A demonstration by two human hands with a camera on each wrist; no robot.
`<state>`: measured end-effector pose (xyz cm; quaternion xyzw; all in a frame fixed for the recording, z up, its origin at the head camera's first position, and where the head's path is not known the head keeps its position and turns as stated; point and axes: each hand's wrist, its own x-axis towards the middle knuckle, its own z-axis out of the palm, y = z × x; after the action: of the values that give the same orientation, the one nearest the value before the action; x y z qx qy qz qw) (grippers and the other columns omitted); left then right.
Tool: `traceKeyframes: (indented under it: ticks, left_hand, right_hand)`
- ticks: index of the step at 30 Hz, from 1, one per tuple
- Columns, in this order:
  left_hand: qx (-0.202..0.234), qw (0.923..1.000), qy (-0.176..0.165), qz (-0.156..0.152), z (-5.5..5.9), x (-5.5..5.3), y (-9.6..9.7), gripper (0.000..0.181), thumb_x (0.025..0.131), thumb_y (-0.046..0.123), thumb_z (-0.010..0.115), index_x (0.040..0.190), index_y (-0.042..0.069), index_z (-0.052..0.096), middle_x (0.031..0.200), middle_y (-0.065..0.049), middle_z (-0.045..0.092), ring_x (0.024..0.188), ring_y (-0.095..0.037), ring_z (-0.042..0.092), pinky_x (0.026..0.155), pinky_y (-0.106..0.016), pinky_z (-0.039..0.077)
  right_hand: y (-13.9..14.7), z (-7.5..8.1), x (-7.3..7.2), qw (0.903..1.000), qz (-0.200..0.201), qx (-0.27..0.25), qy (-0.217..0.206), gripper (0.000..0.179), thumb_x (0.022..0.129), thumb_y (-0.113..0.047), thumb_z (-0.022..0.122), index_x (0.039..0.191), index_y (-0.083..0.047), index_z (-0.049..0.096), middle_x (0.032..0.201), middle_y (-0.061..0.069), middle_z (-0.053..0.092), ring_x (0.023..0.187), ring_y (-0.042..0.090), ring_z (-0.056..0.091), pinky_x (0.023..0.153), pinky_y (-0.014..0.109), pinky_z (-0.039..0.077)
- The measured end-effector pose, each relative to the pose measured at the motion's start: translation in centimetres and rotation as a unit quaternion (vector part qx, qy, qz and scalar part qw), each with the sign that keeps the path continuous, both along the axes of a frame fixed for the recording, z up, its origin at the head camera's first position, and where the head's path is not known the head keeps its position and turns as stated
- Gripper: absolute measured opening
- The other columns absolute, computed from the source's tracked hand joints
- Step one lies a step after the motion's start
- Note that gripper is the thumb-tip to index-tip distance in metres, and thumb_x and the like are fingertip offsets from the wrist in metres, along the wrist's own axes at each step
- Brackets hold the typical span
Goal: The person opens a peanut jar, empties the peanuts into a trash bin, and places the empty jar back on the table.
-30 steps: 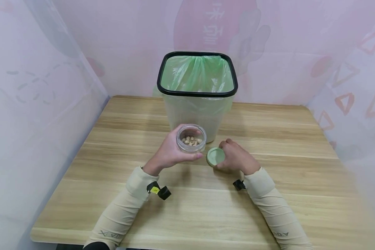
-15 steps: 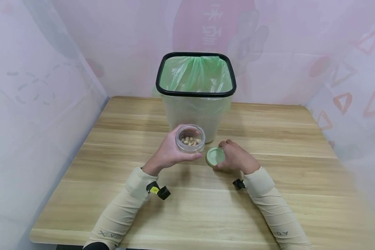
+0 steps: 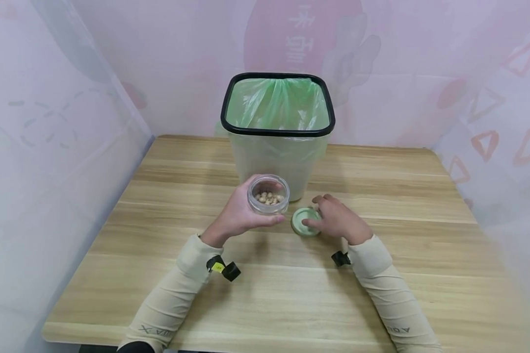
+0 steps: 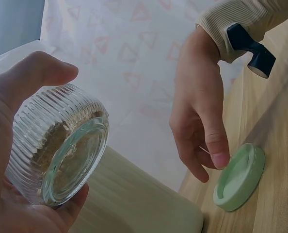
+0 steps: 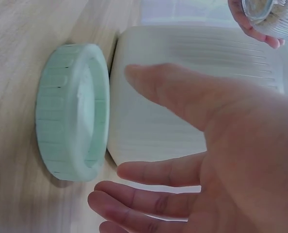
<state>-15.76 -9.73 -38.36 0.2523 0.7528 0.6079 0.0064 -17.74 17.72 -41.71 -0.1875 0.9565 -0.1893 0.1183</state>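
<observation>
My left hand grips a clear ribbed glass jar, its uncovered mouth tilted toward the head camera. Several small pale round pieces lie inside it; their kind is too small to make out. A light green round lid rests on the table with its hollow side up, right of the jar. Over the lid, my right hand is spread with thumb and fingers apart, holding nothing. In the right wrist view its fingertips are clear of the lid.
A pale waste bin with a black rim and a green plastic liner stands on the wooden table just beyond both hands. Patterned cloth walls enclose the back and sides.
The right hand has let go of the lid, its fingers parting and lifting slightly to the right. The lid stays on the table. The left hand and jar hold nearly still.
</observation>
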Motion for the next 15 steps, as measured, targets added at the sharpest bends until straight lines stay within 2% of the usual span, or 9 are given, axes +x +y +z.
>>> traceKeyframes:
  ticks: [7,15]
  left_hand:
    - [0.000,1.0000,-0.001,0.002,0.1,-0.2,0.0,0.077,0.068,0.012,0.098,0.136,0.011,0.061,0.128,-0.003,0.071,0.121,-0.019,0.065,0.113,-0.043,0.049]
    - [-0.001,0.9999,0.005,0.016,0.2,-0.3,0.0,0.074,0.068,0.013,0.098,0.134,0.013,0.062,0.127,-0.001,0.071,0.120,-0.018,0.065,0.113,-0.042,0.049]
  right_hand:
    - [0.1,0.9,0.0,0.9997,0.005,-0.021,0.007,0.069,0.099,-0.042,0.071,0.139,0.013,0.057,0.129,0.030,0.064,0.111,0.036,0.067,0.100,0.054,0.056]
    - [0.0,2.5,0.3,0.9976,-0.003,-0.057,0.040,0.062,0.098,-0.038,0.071,0.137,0.009,0.059,0.113,0.024,0.071,0.100,0.034,0.068,0.091,0.051,0.058]
